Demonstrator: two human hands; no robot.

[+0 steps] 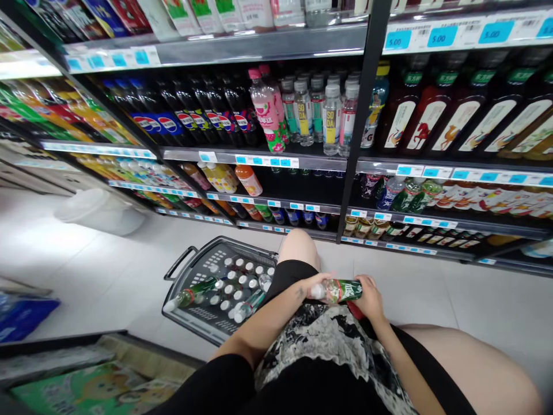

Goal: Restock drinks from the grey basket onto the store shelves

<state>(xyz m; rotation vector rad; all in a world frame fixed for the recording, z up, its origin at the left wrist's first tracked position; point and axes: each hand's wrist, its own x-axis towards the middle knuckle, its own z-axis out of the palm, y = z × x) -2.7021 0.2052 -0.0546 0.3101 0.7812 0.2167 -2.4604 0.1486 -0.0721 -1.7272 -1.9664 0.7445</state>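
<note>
A clear bottle with a green label [345, 290] lies sideways above my lap. My left hand [317, 283] closes around its white-capped end. The base end is gripped by my right hand [372, 298]. Something red [355, 310] shows under the right hand; I cannot make out what it is. Left of my knee sits a dark grey shopping basket [196, 323]. In it stand several white-capped bottles [237, 295]. A green-labelled bottle [196, 291] and a clear bottle [250, 305] lie tilted across them.
Shelves of drinks rise in front, with cola bottles [190, 115], pink bottles [266, 112], soda water bottles [332, 118] and dark juice bottles [434, 118]. An orange bottle [249, 180] stands lower. A white tub [97, 210] is on the floor at left; green packages [82, 389] lie lower left.
</note>
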